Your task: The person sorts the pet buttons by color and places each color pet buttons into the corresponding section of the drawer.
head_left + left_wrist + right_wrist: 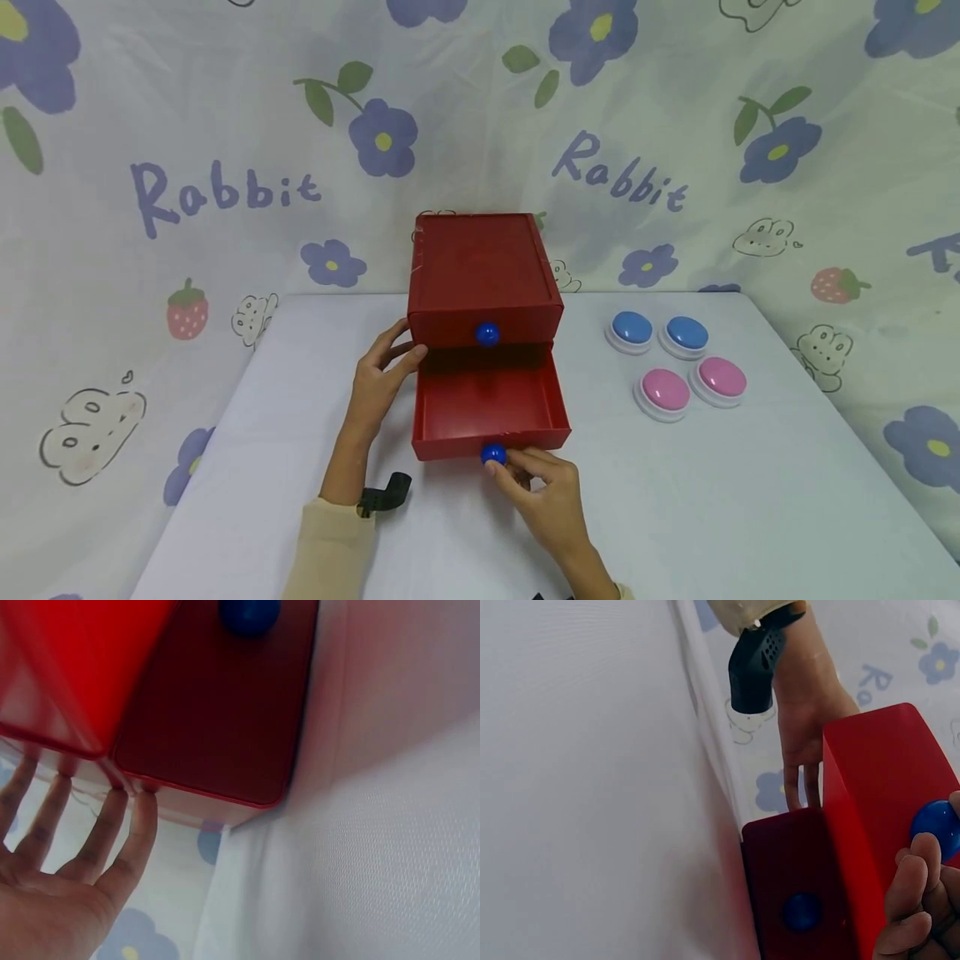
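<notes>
A red drawer cabinet (483,258) stands at the back of the white table. One drawer (487,404) is pulled out, and no object shows inside it. My right hand (551,500) pinches the blue round knob (493,454) on that drawer's front between thumb and fingers. My left hand (378,383) rests against the cabinet's left side, its thumb at the front edge. In the left wrist view its fingers (105,832) lie fairly straight, fingertips on the side wall. Above the pulled-out drawer, a closed drawer has a blue knob (487,335); the wrist views show another closed drawer (791,862) below.
Right of the cabinet stand two blue push buttons (632,327) and two pink push buttons (666,390) on white bases. A patterned cloth (247,108) hangs behind the table. A black device (386,493) is strapped to the left wrist.
</notes>
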### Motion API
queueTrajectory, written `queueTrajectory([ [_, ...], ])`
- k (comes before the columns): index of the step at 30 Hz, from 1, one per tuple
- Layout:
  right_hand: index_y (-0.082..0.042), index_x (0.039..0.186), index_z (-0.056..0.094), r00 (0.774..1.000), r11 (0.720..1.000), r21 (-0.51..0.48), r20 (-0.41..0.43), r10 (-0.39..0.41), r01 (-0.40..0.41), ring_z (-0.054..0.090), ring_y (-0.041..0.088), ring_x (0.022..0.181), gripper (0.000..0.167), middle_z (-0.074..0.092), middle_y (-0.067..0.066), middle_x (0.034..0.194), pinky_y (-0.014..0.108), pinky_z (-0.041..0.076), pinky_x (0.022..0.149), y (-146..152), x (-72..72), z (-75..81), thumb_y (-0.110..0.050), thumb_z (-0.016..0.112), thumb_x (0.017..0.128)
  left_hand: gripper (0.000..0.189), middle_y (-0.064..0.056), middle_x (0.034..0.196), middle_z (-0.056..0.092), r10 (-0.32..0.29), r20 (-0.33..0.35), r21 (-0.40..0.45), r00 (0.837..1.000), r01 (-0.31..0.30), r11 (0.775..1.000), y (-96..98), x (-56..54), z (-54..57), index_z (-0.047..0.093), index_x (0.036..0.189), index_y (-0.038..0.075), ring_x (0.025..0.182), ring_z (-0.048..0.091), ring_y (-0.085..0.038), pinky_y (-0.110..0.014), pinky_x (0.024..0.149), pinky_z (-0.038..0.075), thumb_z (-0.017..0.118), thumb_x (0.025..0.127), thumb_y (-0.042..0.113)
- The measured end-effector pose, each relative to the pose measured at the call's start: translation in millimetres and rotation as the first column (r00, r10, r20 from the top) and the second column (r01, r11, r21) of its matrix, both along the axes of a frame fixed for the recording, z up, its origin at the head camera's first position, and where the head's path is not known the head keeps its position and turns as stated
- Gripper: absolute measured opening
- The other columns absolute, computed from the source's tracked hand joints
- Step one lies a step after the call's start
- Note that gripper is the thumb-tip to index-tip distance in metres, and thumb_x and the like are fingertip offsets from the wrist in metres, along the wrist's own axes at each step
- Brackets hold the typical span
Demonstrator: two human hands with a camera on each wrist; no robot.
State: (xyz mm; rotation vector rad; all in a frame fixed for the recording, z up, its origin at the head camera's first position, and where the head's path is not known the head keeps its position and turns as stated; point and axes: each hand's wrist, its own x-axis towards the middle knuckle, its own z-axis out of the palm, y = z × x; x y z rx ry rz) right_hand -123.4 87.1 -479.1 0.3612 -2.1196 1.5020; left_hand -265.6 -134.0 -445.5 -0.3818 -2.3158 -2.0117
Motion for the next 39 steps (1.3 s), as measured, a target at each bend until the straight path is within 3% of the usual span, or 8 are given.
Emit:
queueTrajectory([
  [7,-0.008,0.094,0.079,0.999,1.0,-0.021,0.032,0.022,-0.021,0.055,0.008,0.062,0.016,0.061,-0.006,0.071,0.023,0.049,0.051,6,-1.1,-24.8,-0.001,0.083,0.08,0.062,-0.005,0.152,0.045,-0.005,-0.011,0.003,1.0,0.005,1.0,0.5,-0.7,-0.7,0.042,0.153,0.016,0.133,0.047,-0.033,-0.056,0.098,0.048,0.065,0.097,0.027],
  [18,-0.013,0.097,0.08,0.999,0.999,-0.033,0.038,0.024,-0.023,0.056,0.009,0.062,0.014,0.062,-0.009,0.073,0.025,0.05,0.051,6,7.0,-25.5,-0.008,0.082,0.084,0.062,-0.004,0.151,0.045,-0.005,-0.011,-0.003,1.0,0.004,1.0,0.0,-1.1,-1.3,0.042,0.153,0.016,0.132,0.048,-0.031,-0.052,0.098,0.049,0.065,0.097,0.027],
  [23,-0.013,0.097,0.08,0.992,0.998,-0.038,0.117,0.054,-0.05,0.058,0.01,0.065,0.015,0.065,-0.008,0.075,0.028,0.053,0.055,13,8.5,-23.0,-0.011,0.083,0.083,0.06,0.001,0.15,0.046,0.007,-0.018,0.0,1.0,-0.007,1.0,-2.8,-8.2,-13.4,0.044,0.152,0.022,0.131,0.049,-0.027,-0.051,0.097,0.05,0.066,0.097,0.029],
  [26,-0.015,0.098,0.08,0.96,0.992,-0.007,0.252,0.121,-0.123,0.059,0.012,0.069,0.013,0.067,-0.008,0.078,0.027,0.054,0.061,28,8.0,-20.8,-0.019,0.081,0.086,0.06,0.001,0.151,0.045,0.007,-0.012,0.006,1.0,-0.007,1.0,-3.4,-12.5,-20.4,0.044,0.153,0.022,0.131,0.048,-0.028,-0.052,0.097,0.05,0.066,0.097,0.028],
  [31,-0.014,0.102,0.079,0.827,0.953,0.095,0.526,0.198,-0.289,0.062,0.013,0.075,0.017,0.071,-0.008,0.086,0.027,0.056,0.07,73,6.2,-14.5,-0.027,0.076,0.091,0.061,0.003,0.151,0.045,0.002,-0.002,0.014,1.0,-0.002,1.0,-2.5,-19.2,-30.8,0.044,0.152,0.027,0.132,0.048,-0.027,-0.053,0.097,0.049,0.067,0.096,0.03],
  [33,-0.014,0.104,0.078,0.8,0.944,0.131,0.573,0.177,-0.303,0.063,0.013,0.076,0.017,0.071,-0.006,0.088,0.027,0.056,0.071,90,2.8,-12.2,-0.025,0.074,0.092,0.061,0.005,0.151,0.045,0.007,-0.005,0.007,1.0,-0.007,1.0,-2.5,-19.6,-31.4,0.044,0.152,0.03,0.132,0.048,-0.026,-0.054,0.097,0.049,0.067,0.096,0.033],
  [35,-0.013,0.105,0.078,0.814,0.955,0.165,0.571,0.111,-0.246,0.064,0.014,0.076,0.017,0.072,-0.004,0.088,0.027,0.056,0.07,106,-3.5,-11.1,-0.024,0.074,0.092,0.06,0.007,0.15,0.046,0.013,-0.009,0.0,1.0,-0.013,1.0,-3.0,-19.4,-31.4,0.045,0.151,0.033,0.131,0.048,-0.025,-0.054,0.097,0.049,0.068,0.095,0.036],
  [39,-0.011,0.107,0.077,0.888,0.97,0.239,0.455,-0.072,-0.043,0.064,0.015,0.077,0.019,0.072,-0.003,0.087,0.026,0.055,0.066,131,-22.6,-12.8,-0.024,0.072,0.094,0.06,0.009,0.149,0.046,0.026,-0.01,-0.004,1.0,-0.026,1.0,-4.6,-17.7,-31.1,0.046,0.15,0.035,0.13,0.049,-0.023,-0.055,0.098,0.048,0.068,0.094,0.04],
])
